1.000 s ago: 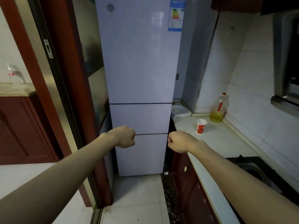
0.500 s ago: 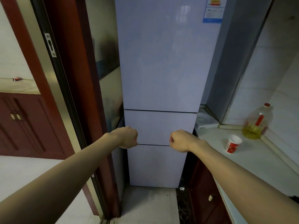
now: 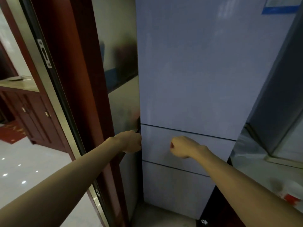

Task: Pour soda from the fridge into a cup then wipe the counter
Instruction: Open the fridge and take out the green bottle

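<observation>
Nothing readable in this one tbh

A sticker (image 3: 281, 5) with a blue edge is sitting at the top right of the fridge (image 3: 196, 71), but its print is blurring out completely. The cup (image 3: 291, 194) is showing a red patch, and that is smearing too much to read.

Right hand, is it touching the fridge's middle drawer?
Cannot tell. The head view shows the right hand curled in a fist in front of the middle drawer, but it looks straight along the arm, so neither contact nor a gap shows.
</observation>
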`<action>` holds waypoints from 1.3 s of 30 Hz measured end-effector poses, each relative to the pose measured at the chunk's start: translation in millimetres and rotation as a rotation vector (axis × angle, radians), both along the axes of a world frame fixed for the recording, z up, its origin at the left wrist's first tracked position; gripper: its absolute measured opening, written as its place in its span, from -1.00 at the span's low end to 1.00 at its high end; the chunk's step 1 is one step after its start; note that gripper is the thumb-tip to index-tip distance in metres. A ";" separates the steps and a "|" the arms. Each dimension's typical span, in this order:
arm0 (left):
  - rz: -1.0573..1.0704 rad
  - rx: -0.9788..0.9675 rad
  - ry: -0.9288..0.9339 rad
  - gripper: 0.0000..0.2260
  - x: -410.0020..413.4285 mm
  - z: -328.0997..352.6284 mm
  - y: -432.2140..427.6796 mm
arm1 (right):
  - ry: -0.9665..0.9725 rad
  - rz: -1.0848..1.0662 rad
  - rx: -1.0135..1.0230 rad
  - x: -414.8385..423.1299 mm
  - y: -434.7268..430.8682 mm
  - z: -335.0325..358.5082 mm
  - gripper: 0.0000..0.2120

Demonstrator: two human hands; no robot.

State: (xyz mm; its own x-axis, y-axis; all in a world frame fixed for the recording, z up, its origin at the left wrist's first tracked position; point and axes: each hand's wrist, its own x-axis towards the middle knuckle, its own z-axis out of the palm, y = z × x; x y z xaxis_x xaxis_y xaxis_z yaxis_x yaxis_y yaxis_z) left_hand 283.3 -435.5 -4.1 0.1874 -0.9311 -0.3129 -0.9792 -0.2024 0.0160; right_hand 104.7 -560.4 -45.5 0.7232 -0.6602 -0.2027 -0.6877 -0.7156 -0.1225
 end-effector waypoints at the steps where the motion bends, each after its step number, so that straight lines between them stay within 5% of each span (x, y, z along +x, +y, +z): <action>1: 0.009 -0.006 0.004 -0.76 7.7 -1.4 -7.3 | 0.002 0.014 0.001 7.9 -8.1 -3.7 -0.69; 10: 0.067 -0.031 -0.037 -0.73 87.0 -26.1 -77.7 | 0.051 0.052 -0.033 99.7 -76.9 2.0 -0.84; 15: 0.061 -0.031 -0.014 -0.68 118.1 -39.2 -103.2 | 0.070 0.120 -0.132 179.6 -96.3 29.6 -0.74; 23: 0.080 -0.087 0.045 -0.79 142.6 -60.6 -128.0 | 0.145 0.431 -0.849 254.4 -118.9 47.7 -0.75; 32: 0.083 -0.044 0.106 -0.74 123.4 -70.4 -135.5 | 0.670 0.170 -1.152 280.6 -130.9 47.2 -0.41; 39: 0.157 -0.139 0.089 -0.74 119.9 -62.7 -120.7 | 0.713 0.092 -1.189 293.2 -113.7 38.3 -0.36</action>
